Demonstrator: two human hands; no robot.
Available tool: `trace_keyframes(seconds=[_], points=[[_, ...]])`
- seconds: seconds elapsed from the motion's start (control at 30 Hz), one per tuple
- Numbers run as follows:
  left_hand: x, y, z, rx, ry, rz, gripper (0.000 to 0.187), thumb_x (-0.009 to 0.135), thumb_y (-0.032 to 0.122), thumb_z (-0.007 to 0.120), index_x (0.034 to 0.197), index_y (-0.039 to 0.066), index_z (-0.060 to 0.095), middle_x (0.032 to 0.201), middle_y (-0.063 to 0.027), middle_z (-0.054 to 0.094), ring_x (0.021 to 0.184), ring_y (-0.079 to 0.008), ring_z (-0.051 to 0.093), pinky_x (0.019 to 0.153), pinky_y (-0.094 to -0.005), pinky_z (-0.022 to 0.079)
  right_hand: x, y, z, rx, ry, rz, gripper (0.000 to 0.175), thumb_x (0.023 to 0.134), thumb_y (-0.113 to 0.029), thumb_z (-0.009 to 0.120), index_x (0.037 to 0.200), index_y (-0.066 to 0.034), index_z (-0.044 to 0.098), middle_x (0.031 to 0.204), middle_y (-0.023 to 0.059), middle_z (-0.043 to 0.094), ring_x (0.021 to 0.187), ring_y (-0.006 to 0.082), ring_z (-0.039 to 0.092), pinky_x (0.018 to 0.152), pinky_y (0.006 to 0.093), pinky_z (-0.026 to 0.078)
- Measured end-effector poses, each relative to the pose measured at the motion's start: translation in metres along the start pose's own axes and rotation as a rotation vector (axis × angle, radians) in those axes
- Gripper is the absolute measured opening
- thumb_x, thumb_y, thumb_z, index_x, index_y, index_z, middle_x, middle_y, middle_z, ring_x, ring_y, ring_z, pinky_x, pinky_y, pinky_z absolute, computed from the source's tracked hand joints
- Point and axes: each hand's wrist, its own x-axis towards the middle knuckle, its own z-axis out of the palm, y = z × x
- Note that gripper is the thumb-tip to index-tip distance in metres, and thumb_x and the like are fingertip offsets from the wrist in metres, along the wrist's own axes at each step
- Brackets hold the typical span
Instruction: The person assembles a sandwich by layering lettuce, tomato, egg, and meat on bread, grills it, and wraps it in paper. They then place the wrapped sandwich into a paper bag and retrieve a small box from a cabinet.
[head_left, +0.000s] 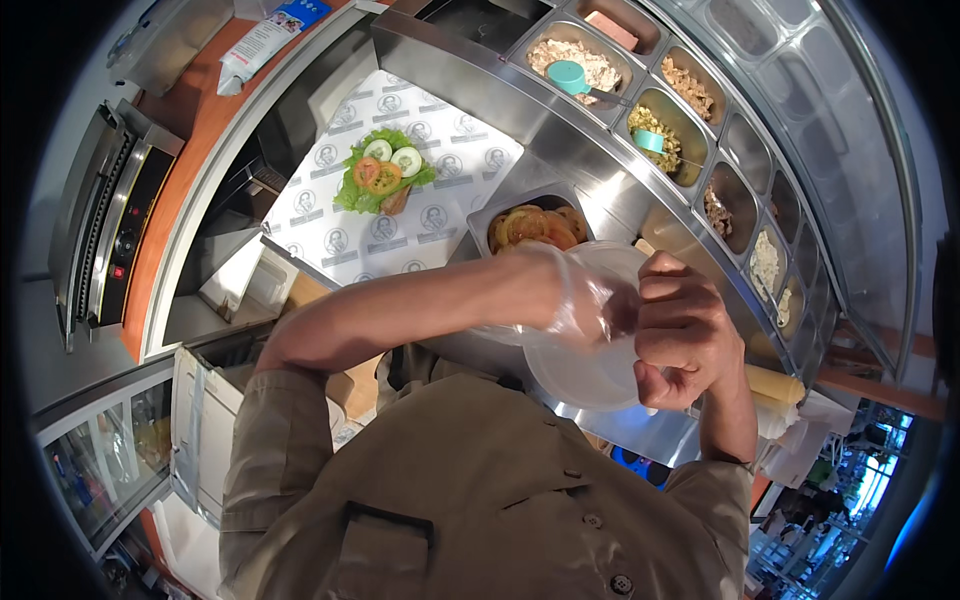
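Observation:
My left hand (600, 304) wears a clear plastic glove, its cuff around the wrist. It reaches across to the right, over round translucent plastic containers (574, 379); its fingers are mostly hidden. Close beside it is my bare right hand (684, 337), fingers curled in; whether it grips the glove or a container's rim is unclear. Just beyond my left wrist stands a metal pan of tomato slices (536, 227). On printed white paper (439, 214) at upper left lie lettuce leaves (352, 199), topped with cucumber slices (406, 161) and tomato slices (385, 178), with a brown piece, possibly bread (395, 201), poking out.
Metal pans of fillings (679, 142) line the upper right, two with teal-handled scoops (567, 76). A contact grill (112, 225) stands far left, beside an orange counter edge (169, 210). A yellowish roll (775, 385) lies right of my right forearm. A white box (214, 427) stands lower left.

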Motion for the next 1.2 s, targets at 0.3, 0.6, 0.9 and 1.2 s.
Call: trace_keyframes(seconds=[0.3,0.6,0.9,1.2], points=[[0.077,-0.016,0.043,0.249,-0.178,0.021,0.020,0.079,0.016,0.065,0.096,0.007,0.072,0.093,-0.0105,0.073,0.088,-0.0292,0.070,0.079,-0.0381,0.054,0.006,0.026,0.025,-0.091,-0.135,0.133,0.020,0.054,-0.008,0.065,0.053,-0.0090,0.046,0.050,0.0037,0.044,0.050,0.0268,0.043,0.054,0.0373,0.034],[0.025,-0.051,-0.002,0.489,-0.085,0.014,0.016,0.079,0.016,0.067,0.089,0.005,0.073,0.088,-0.0117,0.073,0.083,-0.0297,0.070,0.072,-0.0387,0.056,0.011,0.057,0.022,-0.265,-0.251,0.276,0.010,0.057,-0.012,0.065,0.055,-0.0095,0.055,0.052,0.0086,0.052,0.052,0.0315,0.051,0.061,0.0387,0.043],[-0.015,-0.095,-0.013,0.370,0.430,-0.059,0.008,0.072,0.012,0.069,0.076,0.005,0.071,0.076,-0.0132,0.067,0.077,-0.0326,0.068,0.068,-0.0448,0.054,-0.005,0.037,-0.006,-0.374,-0.245,0.473,0.019,0.059,-0.011,0.063,0.050,-0.0068,0.047,0.046,0.0088,0.040,0.047,0.0297,0.043,0.056,0.0382,0.036],[0.003,-0.094,0.034,0.608,0.188,0.126,0.014,0.070,0.008,0.068,0.082,0.002,0.072,0.081,-0.0127,0.070,0.079,-0.0305,0.069,0.068,-0.0420,0.055,-0.031,0.030,0.003,-0.443,-0.075,0.525,0.022,0.061,-0.010,0.063,0.051,-0.0064,0.044,0.047,0.0082,0.039,0.048,0.0298,0.042,0.055,0.0386,0.036]])
